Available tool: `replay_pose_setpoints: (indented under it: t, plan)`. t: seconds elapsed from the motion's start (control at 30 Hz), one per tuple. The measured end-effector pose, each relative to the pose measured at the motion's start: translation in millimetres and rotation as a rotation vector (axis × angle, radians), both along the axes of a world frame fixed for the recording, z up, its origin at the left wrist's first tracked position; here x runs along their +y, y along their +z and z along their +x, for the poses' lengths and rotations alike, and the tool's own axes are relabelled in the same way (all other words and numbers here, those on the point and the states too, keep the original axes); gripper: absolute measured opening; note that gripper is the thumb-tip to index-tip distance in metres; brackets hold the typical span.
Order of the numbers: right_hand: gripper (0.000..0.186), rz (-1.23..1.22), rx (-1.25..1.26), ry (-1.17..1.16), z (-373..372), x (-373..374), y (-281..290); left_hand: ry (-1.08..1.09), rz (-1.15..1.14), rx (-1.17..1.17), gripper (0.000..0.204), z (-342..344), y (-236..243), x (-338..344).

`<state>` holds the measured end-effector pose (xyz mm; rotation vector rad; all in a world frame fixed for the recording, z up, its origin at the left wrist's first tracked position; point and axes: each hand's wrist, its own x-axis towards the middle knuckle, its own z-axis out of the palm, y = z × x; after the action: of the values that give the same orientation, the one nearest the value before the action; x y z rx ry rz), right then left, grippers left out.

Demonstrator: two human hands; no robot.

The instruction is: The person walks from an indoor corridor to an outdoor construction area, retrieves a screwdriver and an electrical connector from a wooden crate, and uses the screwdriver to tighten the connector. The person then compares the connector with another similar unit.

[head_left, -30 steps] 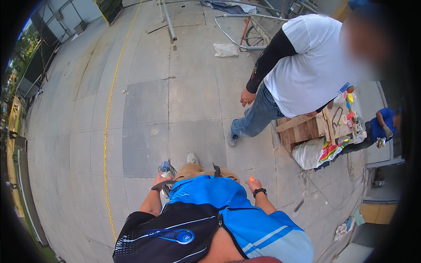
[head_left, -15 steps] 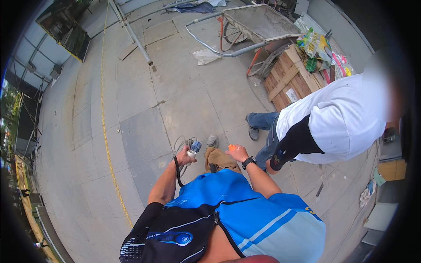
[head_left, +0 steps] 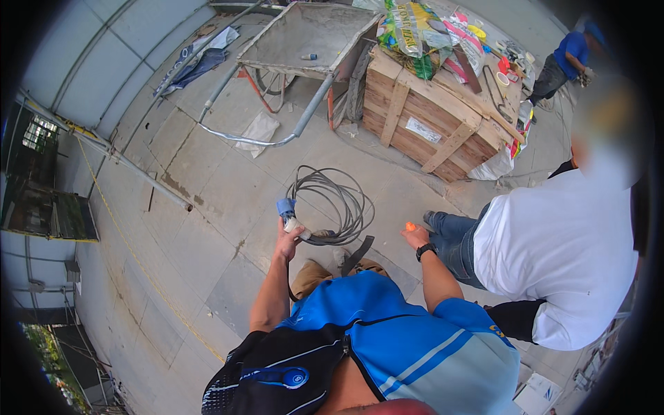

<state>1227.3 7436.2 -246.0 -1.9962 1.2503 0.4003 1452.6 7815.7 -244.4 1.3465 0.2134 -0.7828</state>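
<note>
My left hand (head_left: 285,245) is closed round the end of a grey cable, at a whitish connector (head_left: 296,227) with a blue plug (head_left: 286,207) sticking up beyond the fingers. From this grip a loose coil of grey cable (head_left: 358,206) hangs out to the right, over the floor in front of me. A flat dark strap (head_left: 358,254) dangles below the coil, close to my legs. Farther right, my right hand (head_left: 417,237) is closed on a small orange object (head_left: 410,225). Only its tip shows above the fingers, so its kind cannot be made out.
A co-worker in a white shirt (head_left: 553,242) stands close on my right. Ahead are a wheelbarrow (head_left: 294,41) and a wooden crate (head_left: 422,117) topped with bags and tools. Another person in blue (head_left: 571,55) is farther off. A metal pole (head_left: 166,190) and yellow rope (head_left: 138,256) lie left.
The view has swung to the right and up, bringing the crate and wheelbarrow closer to the middle. The cable coil now spreads out right of my left hand. Both hands keep their hold.
</note>
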Motion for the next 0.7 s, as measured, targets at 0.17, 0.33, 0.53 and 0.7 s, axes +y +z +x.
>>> replay_pose_setpoints:
  t: [0.17,0.33,0.53,0.7]
  plan:
    - [0.062,-0.023,0.131,-0.244,-31.2,24.3,-13.7,-0.177,0.731,0.186,0.120,40.7,-82.4,76.3]
    - [0.060,0.078,0.228,-0.499,-45.9,88.4,-23.4,-0.110,0.548,0.334,0.099,93.6,-71.3,150.7]
    - [0.058,0.055,0.088,-0.542,18.2,109.8,-11.8,-1.013,0.697,0.052,0.044,171.9,-145.2,193.2]
    - [0.050,0.052,0.051,-0.585,80.3,93.2,51.1,-0.773,0.440,0.111,0.043,226.2,-158.2,98.2]
